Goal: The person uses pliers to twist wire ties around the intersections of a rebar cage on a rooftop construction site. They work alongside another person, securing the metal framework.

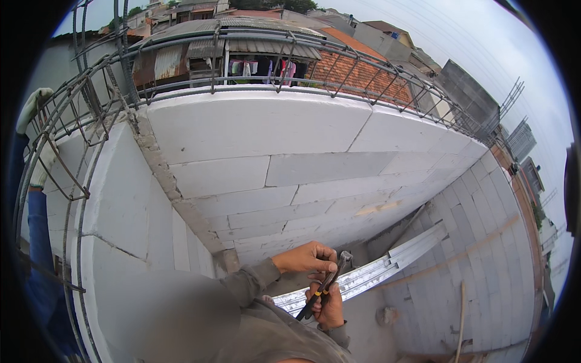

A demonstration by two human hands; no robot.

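Low in the middle of the head view, my right hand (330, 310) is wrapped round the black-and-yellow handles of a pair of pincers (327, 284). The tool tilts up to the right, its metal head above my fingers. Just left of that head, my left hand (305, 258) is bent, with thumb and fingertips pinched together. Whatever sits in that pinch is too small to make out. Both my arms wear dark grey sleeves.
Shiny metal channels (369, 277) lie below my hands. White block walls (260, 124) surround the space, topped by a rebar cage (242, 36). At far left, another person's gloved hand (43, 163) is at the rebar. A pole (462, 317) leans on the right wall.
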